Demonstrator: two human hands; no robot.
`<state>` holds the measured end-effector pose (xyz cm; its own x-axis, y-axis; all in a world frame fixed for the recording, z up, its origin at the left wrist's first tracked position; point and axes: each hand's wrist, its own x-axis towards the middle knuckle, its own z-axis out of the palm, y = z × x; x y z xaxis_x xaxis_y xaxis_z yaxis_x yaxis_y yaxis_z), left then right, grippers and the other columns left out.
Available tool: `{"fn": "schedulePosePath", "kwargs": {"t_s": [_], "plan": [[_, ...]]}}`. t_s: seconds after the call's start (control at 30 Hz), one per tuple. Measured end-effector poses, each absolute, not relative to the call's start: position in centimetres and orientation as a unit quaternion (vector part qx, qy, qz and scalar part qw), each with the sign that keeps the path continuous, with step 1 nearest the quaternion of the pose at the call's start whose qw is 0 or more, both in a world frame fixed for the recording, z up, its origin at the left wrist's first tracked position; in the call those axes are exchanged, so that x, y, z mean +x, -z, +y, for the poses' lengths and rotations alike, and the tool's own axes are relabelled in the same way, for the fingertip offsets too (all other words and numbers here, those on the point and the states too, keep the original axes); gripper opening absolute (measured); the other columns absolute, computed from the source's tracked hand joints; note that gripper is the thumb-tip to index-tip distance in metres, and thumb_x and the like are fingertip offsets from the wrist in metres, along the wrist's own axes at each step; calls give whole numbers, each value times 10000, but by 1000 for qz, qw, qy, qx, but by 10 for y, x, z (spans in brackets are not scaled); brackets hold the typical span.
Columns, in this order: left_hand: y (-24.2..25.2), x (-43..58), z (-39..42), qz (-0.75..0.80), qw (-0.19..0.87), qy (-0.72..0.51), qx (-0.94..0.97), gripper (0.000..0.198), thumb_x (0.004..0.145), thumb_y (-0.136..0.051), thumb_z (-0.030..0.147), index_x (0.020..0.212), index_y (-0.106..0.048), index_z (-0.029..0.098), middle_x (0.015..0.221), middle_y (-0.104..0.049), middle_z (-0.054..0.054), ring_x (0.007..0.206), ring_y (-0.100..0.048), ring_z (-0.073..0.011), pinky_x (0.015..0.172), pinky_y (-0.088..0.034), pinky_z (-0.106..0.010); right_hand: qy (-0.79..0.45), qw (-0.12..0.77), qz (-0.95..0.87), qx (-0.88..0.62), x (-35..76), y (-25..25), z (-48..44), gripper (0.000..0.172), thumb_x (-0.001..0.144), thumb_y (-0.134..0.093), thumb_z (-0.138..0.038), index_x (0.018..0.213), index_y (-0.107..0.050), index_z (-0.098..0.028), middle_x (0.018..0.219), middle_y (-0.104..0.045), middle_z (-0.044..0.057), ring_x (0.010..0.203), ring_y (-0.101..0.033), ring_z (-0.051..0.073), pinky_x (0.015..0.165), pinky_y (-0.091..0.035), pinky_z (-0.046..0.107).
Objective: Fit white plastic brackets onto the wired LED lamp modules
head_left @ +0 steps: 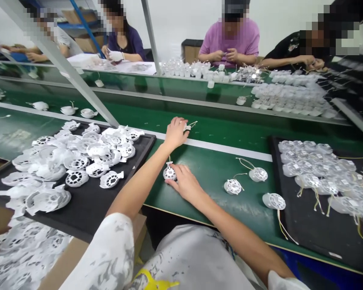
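My left hand (176, 133) reaches across the green workbench (211, 177) and pinches a small white wired piece (186, 127) at its fingertips. My right hand (184, 183) presses on a round white vented plastic housing (169, 173), which has a thin wire rising from it. Several similar housings with yellowish wires, including one (232, 186) and another (258, 174), lie to the right of that hand. A black tray (90, 211) heaped with white vented plastic shells sits to my left. A second black tray (308, 229) holds rounded white units with yellow wires on my right.
A green conveyor belt (169, 108) with spaced white parts runs beyond the bench, behind a diagonal metal strut (57, 60). Co-workers sit across it, sorting parts among white clusters (290, 96). A cardboard box (63, 262) of white shells stands at lower left.
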<state>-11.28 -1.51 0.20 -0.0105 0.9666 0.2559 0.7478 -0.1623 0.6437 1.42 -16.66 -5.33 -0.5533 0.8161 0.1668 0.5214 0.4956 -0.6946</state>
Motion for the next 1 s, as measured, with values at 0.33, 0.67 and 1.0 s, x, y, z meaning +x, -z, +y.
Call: {"fn": "schedulePosePath", "kwargs": {"t_s": [0.33,0.67,1.0], "plan": [[12,-127,-143,546,493,-375,564,566,1015,-549,617,1236,-748,136,1059,-791,-144,1003,-763,-265,923,-608,-405,-280,407,-750,-439,60,41,-153,561,1054,-617,-419,1554,-448,-229,1482,-552,145,1371,-512,296,1197,-448,498],[21,-45,-14,571,276,-339,696,482,1027,-605,383,1395,-613,72,1348,-693,-196,1273,-634,-333,1134,-464,-499,-169,333,-699,-610,176,12,-197,654,1097,-482,-431,1691,-252,-281,1682,-375,129,1556,-357,312,1237,-430,529],[22,-55,-41,566,102,-142,806,815,938,-623,228,1680,-284,227,1778,-255,-98,1651,-146,-372,1276,-252,-579,-301,287,-740,-529,152,62,-206,608,1047,-582,-439,1615,-402,-321,1413,-619,102,1288,-582,315,1127,-496,535]]}}
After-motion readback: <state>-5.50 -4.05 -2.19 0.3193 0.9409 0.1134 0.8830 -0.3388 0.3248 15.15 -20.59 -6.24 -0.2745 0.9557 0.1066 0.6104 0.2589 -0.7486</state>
